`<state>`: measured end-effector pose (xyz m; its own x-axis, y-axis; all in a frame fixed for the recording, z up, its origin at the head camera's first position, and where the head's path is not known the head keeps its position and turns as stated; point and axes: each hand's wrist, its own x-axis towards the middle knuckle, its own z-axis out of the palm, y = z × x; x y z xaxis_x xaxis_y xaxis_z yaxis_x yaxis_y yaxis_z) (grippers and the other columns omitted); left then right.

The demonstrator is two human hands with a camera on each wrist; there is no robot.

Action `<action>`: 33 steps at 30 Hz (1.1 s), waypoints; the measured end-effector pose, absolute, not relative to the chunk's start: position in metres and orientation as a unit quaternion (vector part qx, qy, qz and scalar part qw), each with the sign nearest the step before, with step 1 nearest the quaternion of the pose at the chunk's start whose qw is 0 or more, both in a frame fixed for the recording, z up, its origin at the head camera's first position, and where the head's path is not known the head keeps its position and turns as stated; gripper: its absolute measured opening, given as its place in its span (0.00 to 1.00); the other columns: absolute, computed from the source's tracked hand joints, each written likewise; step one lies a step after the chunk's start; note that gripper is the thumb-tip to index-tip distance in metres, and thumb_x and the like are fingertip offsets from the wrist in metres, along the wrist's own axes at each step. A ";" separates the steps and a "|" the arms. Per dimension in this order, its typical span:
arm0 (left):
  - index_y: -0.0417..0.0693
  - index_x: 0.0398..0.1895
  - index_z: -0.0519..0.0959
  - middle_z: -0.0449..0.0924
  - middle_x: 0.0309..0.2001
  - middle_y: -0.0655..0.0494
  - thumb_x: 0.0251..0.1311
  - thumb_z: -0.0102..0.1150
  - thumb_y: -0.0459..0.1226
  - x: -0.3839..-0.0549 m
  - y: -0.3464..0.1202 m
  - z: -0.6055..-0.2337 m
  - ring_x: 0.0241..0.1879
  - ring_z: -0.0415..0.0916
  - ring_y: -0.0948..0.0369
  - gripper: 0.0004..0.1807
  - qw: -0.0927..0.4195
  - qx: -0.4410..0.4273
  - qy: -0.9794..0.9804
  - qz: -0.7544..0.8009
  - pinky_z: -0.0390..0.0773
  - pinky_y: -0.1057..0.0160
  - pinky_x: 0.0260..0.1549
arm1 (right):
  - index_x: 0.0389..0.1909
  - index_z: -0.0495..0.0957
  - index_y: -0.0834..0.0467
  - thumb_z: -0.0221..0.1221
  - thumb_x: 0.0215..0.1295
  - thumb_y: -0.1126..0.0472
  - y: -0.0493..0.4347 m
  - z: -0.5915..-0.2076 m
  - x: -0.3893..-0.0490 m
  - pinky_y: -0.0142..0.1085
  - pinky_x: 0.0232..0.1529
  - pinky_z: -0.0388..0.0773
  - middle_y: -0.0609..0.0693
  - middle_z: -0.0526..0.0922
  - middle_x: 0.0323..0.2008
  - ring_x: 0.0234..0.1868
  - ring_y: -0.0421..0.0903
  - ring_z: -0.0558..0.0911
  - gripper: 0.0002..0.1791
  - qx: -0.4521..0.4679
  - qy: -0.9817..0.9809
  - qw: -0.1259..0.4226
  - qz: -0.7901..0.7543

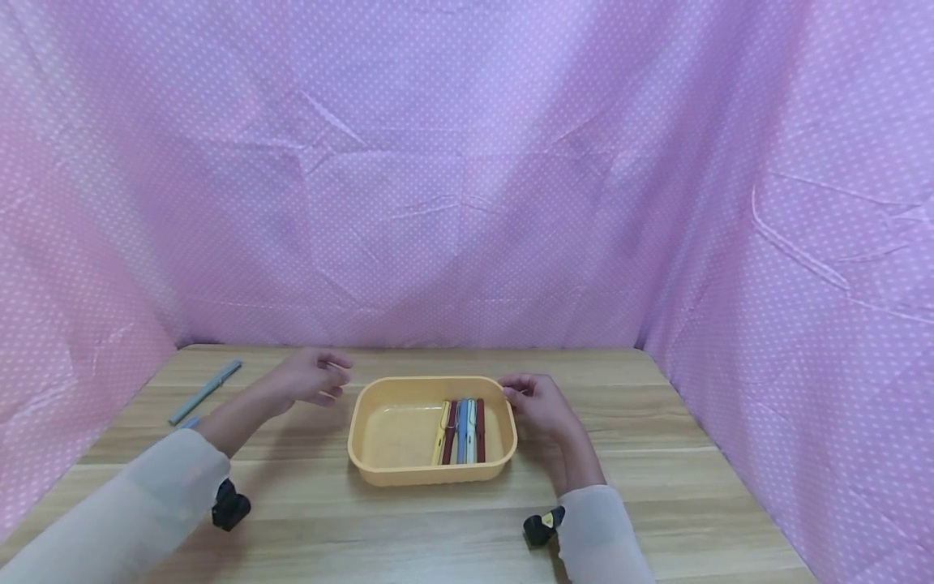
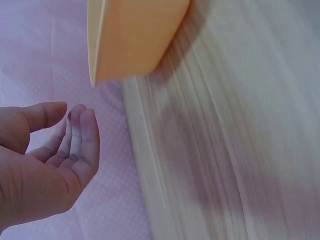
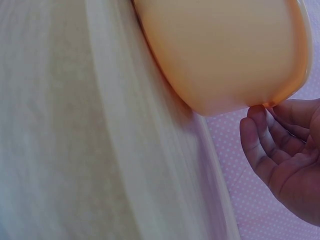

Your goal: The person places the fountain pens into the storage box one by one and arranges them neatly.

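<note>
A yellow plastic box sits on the wooden table, with several pens lying side by side in its right half: yellow, dark red, blue and pale ones. At the box's far right corner, my right hand pinches the rim between thumb and fingers; the right wrist view shows these fingertips at the rim. My left hand hovers left of the box, apart from it, fingers loosely bent and holding nothing. In the left wrist view a gap separates this hand from the box wall.
A grey-green pen lies at the table's left side. Near it a blue pen is partly hidden by my left forearm. Pink dotted cloth hangs behind the table and along both sides.
</note>
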<state>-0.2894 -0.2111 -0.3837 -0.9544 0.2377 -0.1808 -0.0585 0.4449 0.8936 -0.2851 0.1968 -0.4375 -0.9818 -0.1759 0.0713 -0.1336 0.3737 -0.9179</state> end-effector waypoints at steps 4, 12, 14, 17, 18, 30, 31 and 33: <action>0.28 0.66 0.69 0.79 0.52 0.37 0.70 0.58 0.32 -0.291 -0.227 -0.382 0.45 0.82 0.49 0.25 0.134 0.044 0.847 0.512 0.87 0.52 0.47 | 0.51 0.84 0.66 0.57 0.74 0.70 0.197 -0.439 -0.286 0.39 0.43 0.88 0.55 0.87 0.41 0.39 0.47 0.85 0.11 -0.095 0.829 0.014 -0.552; 0.27 0.69 0.64 0.77 0.54 0.39 0.73 0.55 0.35 -0.299 -0.262 -0.380 0.46 0.80 0.53 0.28 0.127 0.042 0.856 0.499 0.86 0.54 0.50 | 0.50 0.84 0.66 0.57 0.74 0.70 0.198 -0.441 -0.286 0.39 0.43 0.88 0.55 0.87 0.40 0.40 0.47 0.85 0.10 -0.097 0.829 0.010 -0.551; 0.25 0.69 0.64 0.77 0.55 0.39 0.73 0.54 0.35 -0.300 -0.270 -0.380 0.45 0.80 0.54 0.28 0.121 0.037 0.857 0.499 0.86 0.54 0.50 | 0.50 0.84 0.66 0.57 0.74 0.70 0.198 -0.441 -0.286 0.39 0.43 0.88 0.56 0.87 0.40 0.40 0.47 0.85 0.10 -0.097 0.829 0.011 -0.550; 0.24 0.69 0.63 0.77 0.55 0.37 0.73 0.54 0.35 -0.301 -0.282 -0.381 0.44 0.80 0.57 0.29 0.110 0.029 0.860 0.498 0.86 0.53 0.51 | 0.50 0.84 0.65 0.57 0.74 0.69 0.198 -0.441 -0.286 0.40 0.43 0.88 0.55 0.87 0.40 0.39 0.47 0.85 0.10 -0.098 0.831 0.011 -0.548; 0.23 0.69 0.63 0.77 0.56 0.36 0.73 0.54 0.35 -0.301 -0.286 -0.382 0.44 0.80 0.57 0.29 0.107 0.028 0.860 0.498 0.86 0.53 0.51 | 0.50 0.84 0.65 0.57 0.74 0.69 0.198 -0.441 -0.286 0.40 0.43 0.88 0.55 0.87 0.40 0.39 0.47 0.85 0.10 -0.098 0.831 0.011 -0.547; 0.20 0.69 0.61 0.68 0.63 0.21 0.76 0.50 0.37 -0.307 -0.335 -0.385 0.59 0.74 0.35 0.30 0.069 0.014 0.886 0.459 0.85 0.52 0.53 | 0.50 0.84 0.66 0.57 0.74 0.70 0.197 -0.437 -0.285 0.41 0.44 0.87 0.56 0.87 0.40 0.39 0.47 0.85 0.10 -0.099 0.829 0.016 -0.549; 0.20 0.69 0.61 0.69 0.62 0.21 0.76 0.51 0.37 -0.307 -0.339 -0.386 0.58 0.75 0.35 0.30 0.065 0.010 0.889 0.453 0.86 0.53 0.51 | 0.50 0.84 0.66 0.57 0.74 0.70 0.197 -0.437 -0.285 0.41 0.44 0.87 0.56 0.87 0.40 0.39 0.47 0.85 0.10 -0.099 0.829 0.018 -0.550; 0.20 0.69 0.62 0.71 0.60 0.22 0.75 0.51 0.37 -0.309 -0.347 -0.388 0.55 0.78 0.39 0.29 0.057 0.005 0.894 0.445 0.87 0.55 0.48 | 0.50 0.83 0.66 0.57 0.74 0.70 0.196 -0.436 -0.285 0.41 0.44 0.87 0.56 0.87 0.41 0.39 0.47 0.85 0.10 -0.100 0.830 0.020 -0.548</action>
